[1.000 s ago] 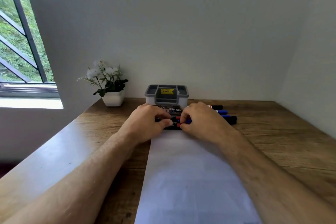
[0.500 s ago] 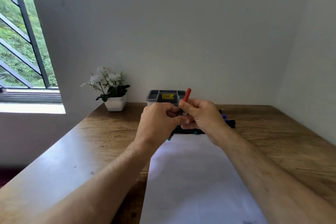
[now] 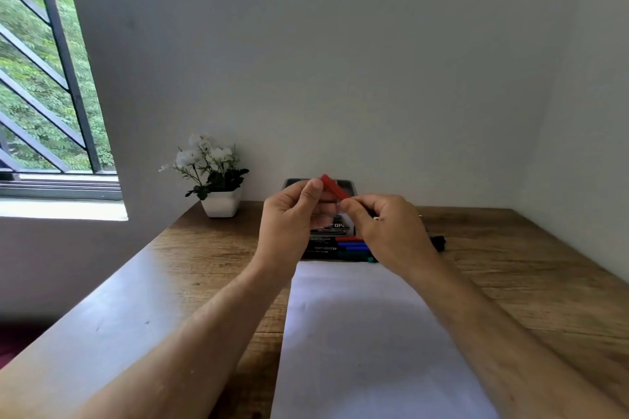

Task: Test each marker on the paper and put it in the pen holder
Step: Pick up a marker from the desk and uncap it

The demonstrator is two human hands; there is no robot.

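left hand [image 3: 289, 218] raised, thumb and fingers pinching the red cap end of the red marker [image 3: 334, 188] | right hand [image 3: 388, 231] curled around its lower end, barrel mostly hidden | marker tilted between both fingertips, above the remaining markers [image 3: 343, 247] | pen holder [image 3: 347, 184] just beyond fingers | paper [image 3: 357, 333] below wrists on table [image 3: 510, 265]

Between the two hands, the white letters "OP" show on a dark marker pack [image 3: 335, 227] lying on the table; the rest of the word is hidden. Small white print on the black markers [image 3: 321, 249] is too blurred to read.
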